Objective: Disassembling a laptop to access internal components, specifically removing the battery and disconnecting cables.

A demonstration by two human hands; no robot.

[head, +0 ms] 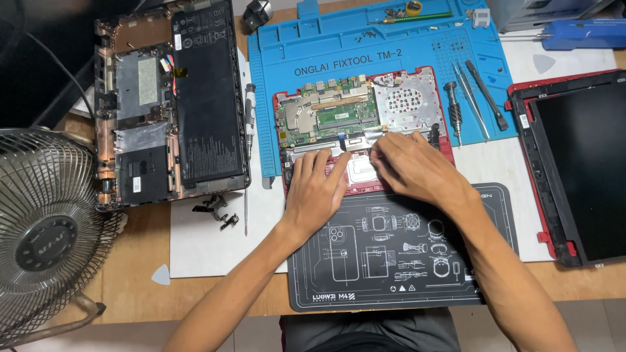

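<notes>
Surface: wooden surface (137,287) under blue mat (280,72).
Hands: left hand (317,186) flat, right hand (417,166) pinching, both on red laptop base (362,124).
Hidden: pinched part unclear.
Count: one fan (45,234), left of base.

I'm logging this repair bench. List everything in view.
Opened laptop base: one, red shell, green board, centre.
Second opened laptop base: one, black with a black battery, left.
Screen panel: one, black in a red frame, right.
Work mat: one, blue, top centre.
Dark mat: one, black with white line drawings, front centre.
Fan: one, metal grille, lower left.
Screwdriver: one, grey, between the bases.
Left hand: flat on the red base's front edge.
Right hand: fingertips pinching something small there.
</notes>
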